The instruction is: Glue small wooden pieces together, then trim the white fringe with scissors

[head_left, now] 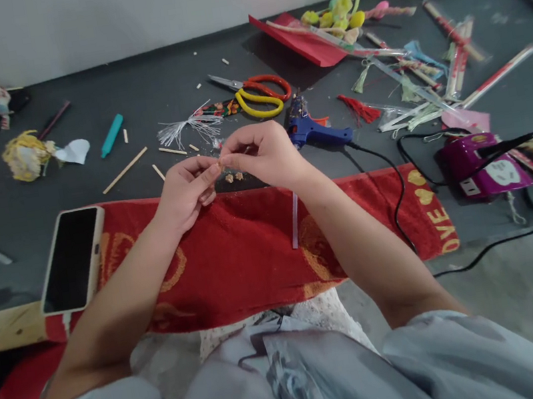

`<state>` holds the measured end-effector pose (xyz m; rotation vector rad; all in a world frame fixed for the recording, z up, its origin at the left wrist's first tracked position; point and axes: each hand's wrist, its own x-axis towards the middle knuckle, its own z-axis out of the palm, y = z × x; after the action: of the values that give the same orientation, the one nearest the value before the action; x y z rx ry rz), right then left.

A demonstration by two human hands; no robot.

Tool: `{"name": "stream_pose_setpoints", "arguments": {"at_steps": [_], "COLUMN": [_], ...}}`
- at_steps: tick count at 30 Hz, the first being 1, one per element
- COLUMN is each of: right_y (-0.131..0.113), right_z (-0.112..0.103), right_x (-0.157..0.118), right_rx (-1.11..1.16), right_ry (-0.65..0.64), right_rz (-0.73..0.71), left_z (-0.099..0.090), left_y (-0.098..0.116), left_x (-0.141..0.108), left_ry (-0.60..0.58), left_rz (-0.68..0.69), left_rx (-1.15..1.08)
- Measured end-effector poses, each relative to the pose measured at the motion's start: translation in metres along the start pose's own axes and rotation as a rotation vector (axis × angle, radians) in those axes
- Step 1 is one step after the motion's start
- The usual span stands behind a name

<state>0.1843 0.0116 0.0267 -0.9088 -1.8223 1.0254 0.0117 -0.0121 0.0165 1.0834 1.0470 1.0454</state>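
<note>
My left hand (192, 185) and my right hand (262, 153) meet fingertip to fingertip over the far edge of a red towel (240, 257). Both are pinched closed around something tiny and brownish, too small to name. Just beneath the fingers lie small tan flower-shaped pieces (234, 177) on the dark table. Beyond my hands is a bundle of white strands (189, 128) with a flowered end. Scissors (254, 93) with red and yellow handles rest behind it. A blue glue gun (319, 129) lies to the right of my right hand.
A phone (73, 259) with a cable lies on the towel's left end. Thin sticks (125, 170) and a teal marker-like tube (112, 135) are at left. To the right stand a purple power socket (484, 166) with black cords, red paper (299, 39) and wrapped sticks with tassels.
</note>
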Motion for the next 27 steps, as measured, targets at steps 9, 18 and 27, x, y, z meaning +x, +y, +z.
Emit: {"name": "stream_pose_setpoints", "arguments": {"at_steps": [9, 18, 27], "right_y": [0.017, 0.069, 0.067], "right_z": [-0.006, -0.019, -0.030], "right_x": [0.006, 0.017, 0.018], "right_rx": [0.058, 0.009, 0.231], "right_ry": [0.217, 0.389, 0.445], "right_rz": [0.063, 0.035, 0.273], "left_z": [-0.001, -0.006, -0.010], "left_y": [-0.003, -0.009, -0.014], "left_x": [-0.001, 0.000, 0.008], "left_ry": [-0.014, 0.118, 0.324], "left_rz": [0.023, 0.195, 0.322], "left_rx": [0.000, 0.205, 0.109]}}
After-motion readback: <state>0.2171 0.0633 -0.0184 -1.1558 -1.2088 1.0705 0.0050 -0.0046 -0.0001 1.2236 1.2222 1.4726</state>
